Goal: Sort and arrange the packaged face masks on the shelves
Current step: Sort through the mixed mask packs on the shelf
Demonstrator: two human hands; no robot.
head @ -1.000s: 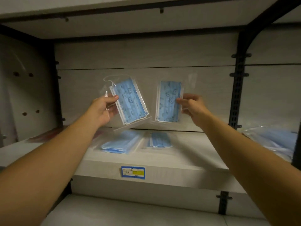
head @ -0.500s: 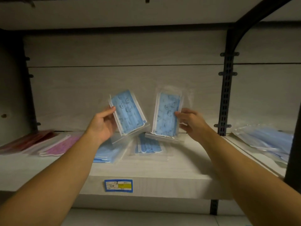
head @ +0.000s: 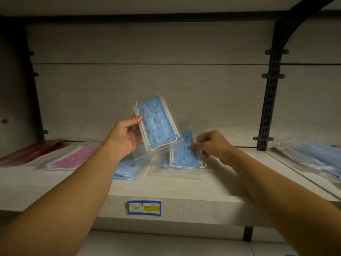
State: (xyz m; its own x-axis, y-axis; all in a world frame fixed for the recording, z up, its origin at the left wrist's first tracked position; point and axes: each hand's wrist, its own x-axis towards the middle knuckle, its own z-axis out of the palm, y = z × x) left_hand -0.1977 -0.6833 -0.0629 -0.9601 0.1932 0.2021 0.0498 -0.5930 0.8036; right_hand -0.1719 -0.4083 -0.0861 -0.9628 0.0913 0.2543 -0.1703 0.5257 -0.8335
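The person reaches both arms into the shelf bay. The left hand [head: 127,137] grips a clear packet of blue printed face masks [head: 156,122], thumb on the packet's left edge and fingers curled behind it, and holds it upright and tilted, clear of the shelf [head: 184,187] and in front of the pale back panel [head: 147,80].

The right hand [head: 214,145] is lower and just to the right. Its thumb and fingertips pinch the right edge of a second blue mask packet [head: 182,154], which leans steeply with its bottom edge down at a blue packet lying flat on the shelf [head: 166,168]; I cannot tell whether the two touch. The two held packets sit close together, the upper one's lower corner overlapping the top of the lower one from where I stand.

Under the left wrist lies another stack of blue mask packets [head: 125,169], flat on the shelf. Further left along the same shelf are a pink mask packet [head: 73,157] and, beyond it, dark red packets [head: 31,150]. Well off to the right, past the black slotted upright [head: 268,108], a loose heap of blue packets [head: 313,156] rests on the neighbouring shelf.

A blue and yellow price label [head: 144,208] is stuck on the shelf's front edge, below and between the two hands.
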